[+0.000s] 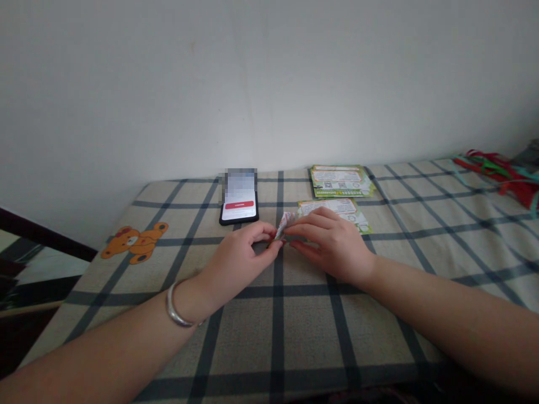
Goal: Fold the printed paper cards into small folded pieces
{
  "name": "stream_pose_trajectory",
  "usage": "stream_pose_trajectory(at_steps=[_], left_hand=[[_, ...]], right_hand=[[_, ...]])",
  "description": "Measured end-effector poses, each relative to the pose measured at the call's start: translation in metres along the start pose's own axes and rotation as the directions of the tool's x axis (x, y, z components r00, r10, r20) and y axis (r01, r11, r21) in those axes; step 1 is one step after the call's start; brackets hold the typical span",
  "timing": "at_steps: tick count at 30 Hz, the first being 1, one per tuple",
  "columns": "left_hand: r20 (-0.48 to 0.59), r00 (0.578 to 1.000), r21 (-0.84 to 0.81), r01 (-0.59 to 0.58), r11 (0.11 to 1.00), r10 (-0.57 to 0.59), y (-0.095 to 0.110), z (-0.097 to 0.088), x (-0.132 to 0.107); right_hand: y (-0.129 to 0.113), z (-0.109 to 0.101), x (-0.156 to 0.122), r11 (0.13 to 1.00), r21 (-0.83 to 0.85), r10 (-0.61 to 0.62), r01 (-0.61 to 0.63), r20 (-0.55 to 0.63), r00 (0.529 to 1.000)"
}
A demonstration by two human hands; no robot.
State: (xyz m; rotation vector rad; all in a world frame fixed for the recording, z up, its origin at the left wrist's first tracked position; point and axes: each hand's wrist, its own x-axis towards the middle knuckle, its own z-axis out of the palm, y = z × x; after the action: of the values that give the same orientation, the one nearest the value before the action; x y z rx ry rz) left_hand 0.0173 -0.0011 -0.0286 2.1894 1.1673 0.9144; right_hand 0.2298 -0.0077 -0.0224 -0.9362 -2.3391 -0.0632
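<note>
Two bare hands meet over the middle of the bench (236,348), with a small paper (286,220) between their fingertips. Thin and creased, with angular edges, the paper looks folded into a narrow piece; it is whitish with fine reddish and greyish print, too small to read. Its long axis slants, the upper end leaning right and away from the person, the lower end running down to the left thumb. Whether it touches the bench cannot be told.

The left hand (242,247) has thumb and fingers nearly together, pinching the paper's lower left side. The right hand (337,238) is loosely curved, its fingertips against the paper's right side; whether they grip it or merely touch cannot be told. A smooth, silvery bangle (179,306) rounds the left wrist.

Under the right hand lies a flat, glossy-looking green and white card (332,206), partly hidden; just beyond it sits a rectangular card pile (337,179), slightly fanned. Left of these lies a black-edged phone (238,213), its screen lit. The woven-looking cloth (248,314) is beige with dark checks. An orange bear cutout (137,242) lies flat near the left edge.
</note>
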Motion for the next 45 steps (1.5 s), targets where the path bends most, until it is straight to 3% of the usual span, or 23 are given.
stream_pose_trajectory(at_steps=[4,10,21,31,37,45], left_hand=[[0.001,1.000,-0.001,-0.014,1.000,0.014,0.0002,-0.0001,-0.0030],[0.072,0.979,0.056,-0.195,0.979,0.191,0.0063,-0.0062,-0.0047],[0.114,0.935,0.196,-0.351,0.915,0.335,0.0048,-0.0038,-0.0024],[0.118,0.907,0.299,-0.420,0.857,0.404,0.0048,-0.0022,-0.0025],[0.051,0.916,0.332,-0.391,0.858,0.398,0.0027,-0.0047,0.0005],[-0.150,0.902,0.428,-0.309,0.849,0.404,-0.0006,-0.0088,0.0024]], right_hand=[[-0.0025,-0.0008,0.0009,1.000,0.006,0.005,-0.005,0.026,1.000],[0.0004,-0.0005,0.0003,1.000,0.014,0.023,-0.023,0.017,1.000],[-0.0017,-0.0041,0.0033,0.993,0.067,0.101,-0.098,-0.057,0.993],[0.0012,-0.0005,0.0018,0.978,0.138,0.167,-0.158,-0.059,0.984],[0.0004,-0.0016,0.0015,0.977,0.136,0.173,-0.167,-0.032,0.984],[-0.0014,-0.0030,0.0006,0.990,0.117,0.076,-0.077,0.014,0.997]])
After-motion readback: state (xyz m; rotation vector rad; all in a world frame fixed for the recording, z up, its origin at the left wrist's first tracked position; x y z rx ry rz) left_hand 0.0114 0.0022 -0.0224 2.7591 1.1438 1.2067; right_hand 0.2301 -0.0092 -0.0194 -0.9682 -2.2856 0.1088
